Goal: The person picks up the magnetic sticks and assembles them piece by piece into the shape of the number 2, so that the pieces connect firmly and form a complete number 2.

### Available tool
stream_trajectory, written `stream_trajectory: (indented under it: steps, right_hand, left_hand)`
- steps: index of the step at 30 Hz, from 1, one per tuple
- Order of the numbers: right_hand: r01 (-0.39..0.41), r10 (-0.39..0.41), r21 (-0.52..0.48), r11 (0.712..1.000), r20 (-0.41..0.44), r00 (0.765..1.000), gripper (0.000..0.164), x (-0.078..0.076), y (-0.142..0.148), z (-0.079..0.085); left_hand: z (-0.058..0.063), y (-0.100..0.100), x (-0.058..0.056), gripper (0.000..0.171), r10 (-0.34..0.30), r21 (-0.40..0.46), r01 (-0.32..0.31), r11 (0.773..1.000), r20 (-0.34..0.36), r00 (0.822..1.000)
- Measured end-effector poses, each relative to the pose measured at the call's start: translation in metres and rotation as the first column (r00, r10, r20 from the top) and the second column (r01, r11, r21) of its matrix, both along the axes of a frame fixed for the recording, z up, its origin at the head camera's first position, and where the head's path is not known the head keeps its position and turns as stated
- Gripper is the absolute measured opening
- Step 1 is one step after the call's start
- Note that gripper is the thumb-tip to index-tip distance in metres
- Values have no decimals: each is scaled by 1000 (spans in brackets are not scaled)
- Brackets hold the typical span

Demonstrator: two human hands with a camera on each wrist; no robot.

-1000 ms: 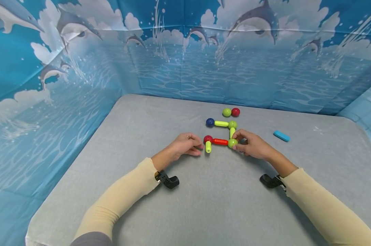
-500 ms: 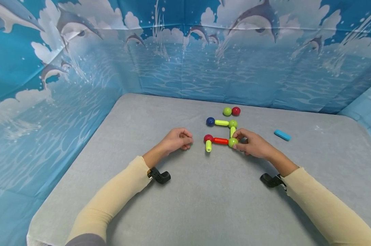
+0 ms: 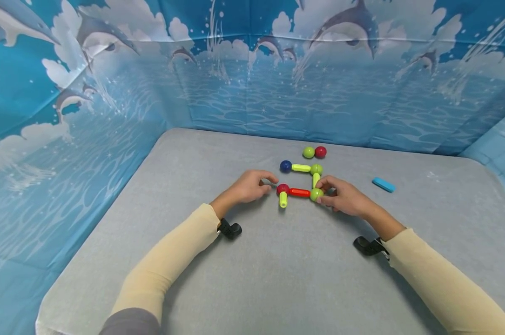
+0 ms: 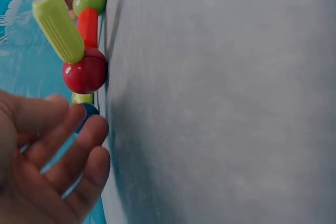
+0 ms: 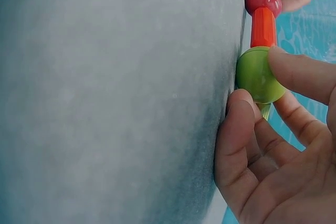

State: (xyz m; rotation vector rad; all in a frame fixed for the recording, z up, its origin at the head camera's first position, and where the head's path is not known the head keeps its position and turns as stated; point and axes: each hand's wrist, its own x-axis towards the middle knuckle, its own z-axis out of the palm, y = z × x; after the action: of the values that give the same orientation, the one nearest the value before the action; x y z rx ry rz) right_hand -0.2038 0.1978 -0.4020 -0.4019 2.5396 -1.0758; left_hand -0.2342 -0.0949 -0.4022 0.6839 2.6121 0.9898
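My right hand pinches a green ball between thumb and fingers. From that ball a red rod runs left to a red ball, and a yellow-green rod runs back to another green ball. One more yellow-green rod sticks up at a tilt from the red ball. At the back, a third yellow-green rod joins a dark blue ball. Fingers loosely bent and holding nothing, my left hand is just left of the red ball, apart from it in the left wrist view.
Behind the joined pieces lie a loose green ball and a red ball, touching. A light blue rod lies to the right. The grey tabletop ends at a blue dolphin-print curtain.
My left hand drew back leftward from the red ball, then returned toward it with its fingers more extended. My right hand stays on the green ball, and the joined pieces keep their place.
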Motion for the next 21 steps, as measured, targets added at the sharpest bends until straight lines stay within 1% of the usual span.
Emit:
stream_trajectory:
  steps: [1,3,5,7,9,11,16,21]
  right_hand:
    - [-1,1,1,1000,-1,1000,31,0,0,0]
    - [-2,2,-3,1000,-3,1000,30,0,0,0]
    - [-6,6,-8,1000,-5,1000,30,0,0,0]
    - [-9,9,-12,1000,-6,1000,30,0,0,-1]
    - [-9,9,-13,1000,-7,1000,30,0,0,-1]
    - [-6,6,-11,1000,-4,1000,30,0,0,-1]
    - [-1,1,-4,1000,2,1000,31,-1,0,-1]
    - [-3,3,-5,1000,-2,1000,31,-1,0,-2]
  left_hand:
    - [0,2,-2,33,-28,-16,28,999,-7,1000]
    - [0,5,-7,37,-84,-29,84,996,2,996]
    - [0,8,-11,40,-132,-20,133,991,34,991]
    - [-1,10,-14,41,-161,-3,161,987,69,985]
    - [-2,12,-16,41,-172,7,172,985,97,980]
    - [-2,12,-17,40,-170,13,169,985,112,979]
    - [-2,12,-17,39,-161,18,160,987,117,980]
    - [-5,11,-18,39,-161,12,160,987,113,981]
